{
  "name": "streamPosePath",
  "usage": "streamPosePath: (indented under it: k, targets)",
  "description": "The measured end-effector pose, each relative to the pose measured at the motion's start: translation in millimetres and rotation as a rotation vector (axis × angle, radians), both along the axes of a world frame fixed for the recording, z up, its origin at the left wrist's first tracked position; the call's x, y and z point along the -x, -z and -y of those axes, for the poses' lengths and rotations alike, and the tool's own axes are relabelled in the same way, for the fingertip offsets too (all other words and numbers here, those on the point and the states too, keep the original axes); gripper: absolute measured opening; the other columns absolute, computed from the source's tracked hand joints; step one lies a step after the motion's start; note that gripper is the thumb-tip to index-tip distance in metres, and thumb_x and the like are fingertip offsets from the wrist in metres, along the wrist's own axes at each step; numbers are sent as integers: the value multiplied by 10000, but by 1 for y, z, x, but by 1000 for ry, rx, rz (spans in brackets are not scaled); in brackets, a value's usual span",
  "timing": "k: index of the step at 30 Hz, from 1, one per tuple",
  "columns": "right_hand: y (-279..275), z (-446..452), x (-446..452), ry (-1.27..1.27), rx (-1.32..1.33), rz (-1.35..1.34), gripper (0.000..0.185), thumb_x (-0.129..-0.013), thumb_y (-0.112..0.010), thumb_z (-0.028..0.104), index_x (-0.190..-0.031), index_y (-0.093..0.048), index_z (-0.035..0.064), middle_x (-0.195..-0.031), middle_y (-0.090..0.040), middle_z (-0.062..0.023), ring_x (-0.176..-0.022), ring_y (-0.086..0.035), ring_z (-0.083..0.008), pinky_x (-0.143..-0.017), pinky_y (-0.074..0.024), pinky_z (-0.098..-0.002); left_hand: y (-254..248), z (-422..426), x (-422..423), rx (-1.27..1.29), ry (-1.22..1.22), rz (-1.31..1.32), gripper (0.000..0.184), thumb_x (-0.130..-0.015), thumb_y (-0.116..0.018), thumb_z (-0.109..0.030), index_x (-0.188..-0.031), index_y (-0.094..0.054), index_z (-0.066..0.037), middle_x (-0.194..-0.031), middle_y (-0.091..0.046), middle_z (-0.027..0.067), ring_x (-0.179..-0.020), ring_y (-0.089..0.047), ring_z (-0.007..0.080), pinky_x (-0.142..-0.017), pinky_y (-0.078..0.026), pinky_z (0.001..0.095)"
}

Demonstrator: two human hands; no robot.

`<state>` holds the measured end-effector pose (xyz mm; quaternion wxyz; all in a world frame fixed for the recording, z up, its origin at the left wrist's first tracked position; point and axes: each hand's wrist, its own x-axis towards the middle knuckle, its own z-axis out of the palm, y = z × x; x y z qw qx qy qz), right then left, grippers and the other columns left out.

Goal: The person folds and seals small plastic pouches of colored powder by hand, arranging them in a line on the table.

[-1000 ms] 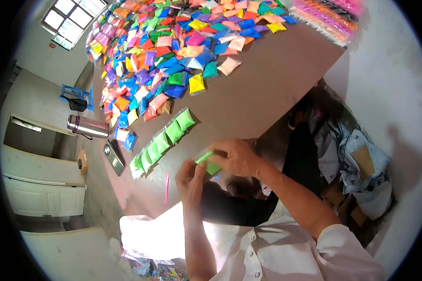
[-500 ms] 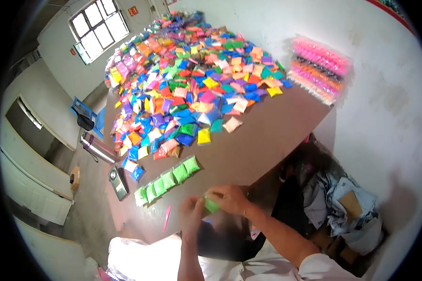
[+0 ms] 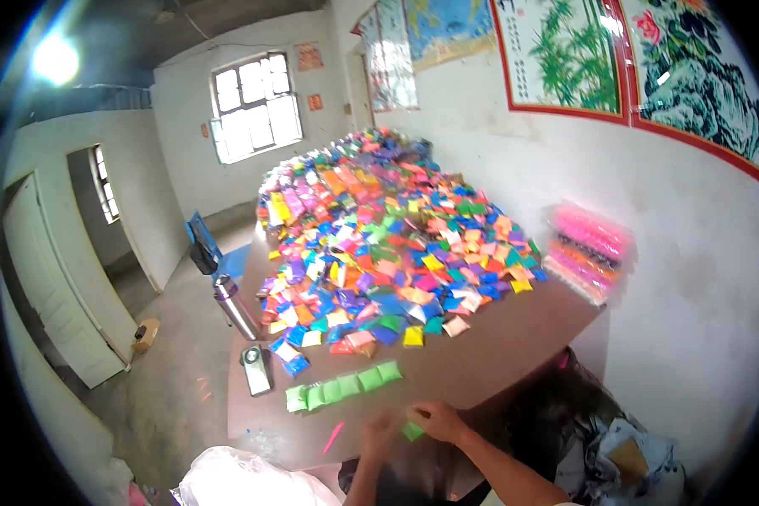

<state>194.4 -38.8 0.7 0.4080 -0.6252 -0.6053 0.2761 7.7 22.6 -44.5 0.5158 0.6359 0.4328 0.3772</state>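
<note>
Over the near edge of the table, my right hand (image 3: 438,420) is closed, pinching a small green packet (image 3: 412,431) that hangs below its fingers. My left hand (image 3: 381,432) is just left of that packet, apart from it; motion smears its fingers, so their pose is unclear. A joined row of light green packets (image 3: 347,386) lies on the table beyond both hands. Left of my left hand is a thin pink stick-like piece (image 3: 334,437).
A large heap of colourful packets (image 3: 379,253) covers the far table (image 3: 514,354). A phone-like device (image 3: 256,371) and a steel flask (image 3: 237,310) stand at the left edge. Bundled pink and orange packs (image 3: 589,244) lean at the wall. A white plastic bag (image 3: 249,481) is nearest me.
The view has tilted up, showing wall pictures and a ceiling light. My left hand has come away from the green packet, which stays in my right hand.
</note>
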Motion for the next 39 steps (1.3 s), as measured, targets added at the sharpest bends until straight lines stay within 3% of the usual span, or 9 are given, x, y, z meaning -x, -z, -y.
streamPosePath:
  k: [1, 5, 7, 10, 16, 20, 27, 29, 39]
  targets:
    - [6, -4, -2, -27, -33, -30, 311, -978, -716, 316, -1143, -781, 61, -1024, -784, -141, -911, -740, -237, -834, -564, -368, 24, -10, 0, -75, -1, -3, 219, -969, -774, -234, -1050, -772, -30, -902, -756, 31, -814, -661, 90, -733, -528, 255]
    - [5, -10, -7, -54, 29, -38, 304, -982, -721, 306, -1133, -782, 49, -1000, -783, -108, -906, -722, -180, -826, -557, -351, -28, 12, -1, -190, -28, -15, 242, -953, -789, -256, -1018, -778, -23, -894, -762, 49, -820, -678, 112, -755, -548, 283]
    - [14, -11, -6, -52, -9, -84, 294, -975, -731, 290, -1129, -782, 45, -986, -780, -108, -896, -718, -178, -824, -557, -349, -40, 16, 0, -107, 1, -117, 325, -964, -761, -313, -1116, -776, -26, -1039, -786, 131, -933, -745, 217, -867, -576, 370]
    - [7, -9, -4, -1, -22, -148, 275, -966, -741, 263, -1121, -779, 39, -968, -774, -114, -887, -714, -182, -821, -557, -345, -68, 27, -2, -124, -13, -145, 330, -980, -740, -317, -1149, -767, -35, -1041, -787, 127, -938, -746, 205, -862, -579, 359]
    - [1, -3, -1, 43, -95, -122, 246, -959, -741, 232, -1090, -771, 26, -961, -770, -122, -878, -725, -209, -800, -563, -349, -25, 11, 0, -108, -10, -77, 287, -977, -751, -279, -1144, -755, -46, -1017, -789, 103, -927, -746, 178, -840, -586, 338]
    - [-4, -2, -5, 9, -156, -22, 218, -945, -752, 206, -1073, -770, 31, -966, -765, -128, -828, -732, -240, -749, -573, -363, -36, 16, -3, -87, -36, -91, 260, -978, -759, -246, -1137, -749, -40, -1002, -786, 94, -927, -742, 173, -839, -589, 339]
    - [8, -3, -7, 68, -235, -166, 173, -942, -761, 176, -1072, -779, 63, -969, -757, -126, -826, -737, -243, -711, -574, -336, -51, 18, -12, 99, -10, -78, 304, -994, -751, -247, -1193, -741, -18, -1030, -774, 112, -964, -727, 179, -840, -583, 334]
    - [-11, -1, -7, 22, -186, -253, 144, -936, -745, 171, -1052, -780, 93, -956, -751, -125, -858, -731, -321, -741, -571, -380, -53, 17, -8, 98, 13, -24, 317, -996, -748, -251, -1209, -741, -17, -1035, -771, 119, -964, -722, 181, -834, -581, 335]
    - [1, -2, -12, -29, -200, -124, 226, -916, -749, 228, -1126, -787, 152, -1085, -765, -129, -968, -729, -348, -855, -583, -432, -22, 11, -3, 133, -11, -6, 334, -984, -745, -250, -1213, -751, -7, -956, -760, 73, -832, -680, 124, -735, -561, 305]
